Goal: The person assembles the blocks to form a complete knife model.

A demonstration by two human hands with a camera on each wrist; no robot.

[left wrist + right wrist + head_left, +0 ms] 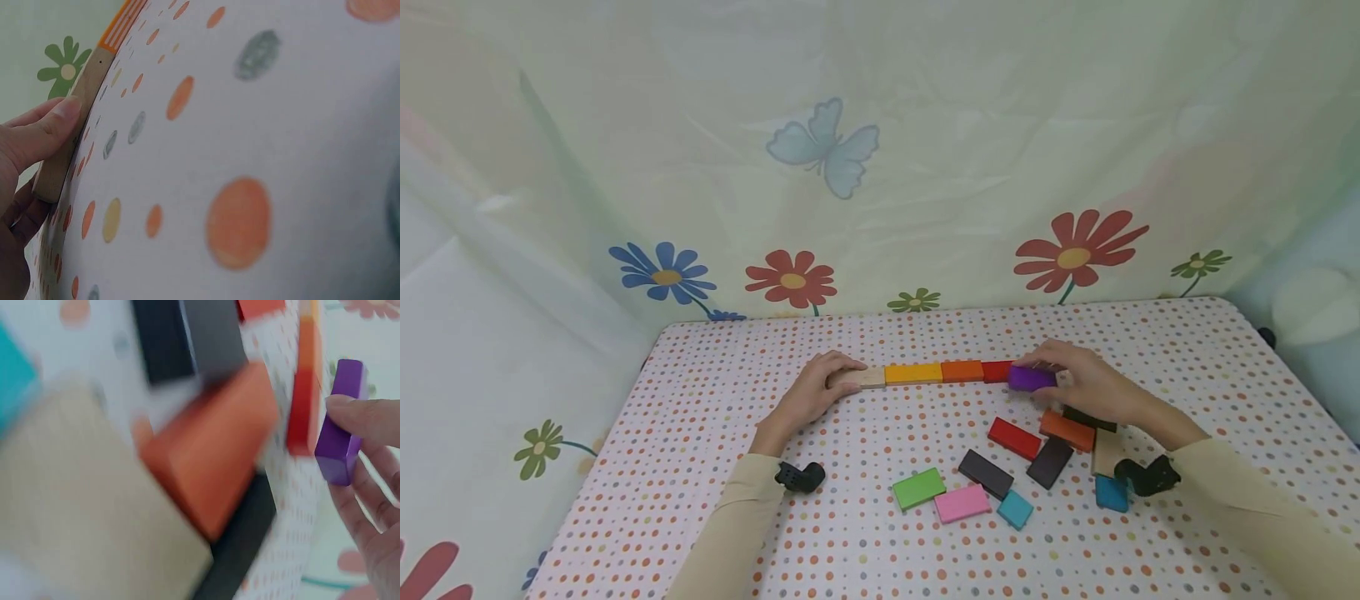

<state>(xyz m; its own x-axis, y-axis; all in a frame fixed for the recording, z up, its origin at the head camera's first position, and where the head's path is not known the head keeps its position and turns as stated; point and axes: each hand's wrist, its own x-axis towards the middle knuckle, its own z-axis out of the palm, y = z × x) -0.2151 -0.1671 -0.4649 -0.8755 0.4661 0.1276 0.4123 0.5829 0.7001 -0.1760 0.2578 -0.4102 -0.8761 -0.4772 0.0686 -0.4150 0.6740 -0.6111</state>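
Observation:
A row of blocks runs across the table: a natural wood block point(870, 378) at the left end, then a yellow block point(913, 374), an orange block point(962, 372) and a red block point(997, 372). My left hand point(814, 388) grips the wood block at its outer end; in the left wrist view the thumb lies along its side. My right hand point(1086, 385) pinches a purple block point(342, 419) between thumb and fingers. In the head view the purple block overlaps the right end of the red one.
Nearer me lie several loose blocks: green point(919, 489), pink point(962, 503), light blue point(1015, 509), a dark one point(986, 474) and another red one point(1014, 438). An orange block point(1067, 430) and a wood one point(1107, 452) lie below my right hand. A flowered cloth hangs behind the table.

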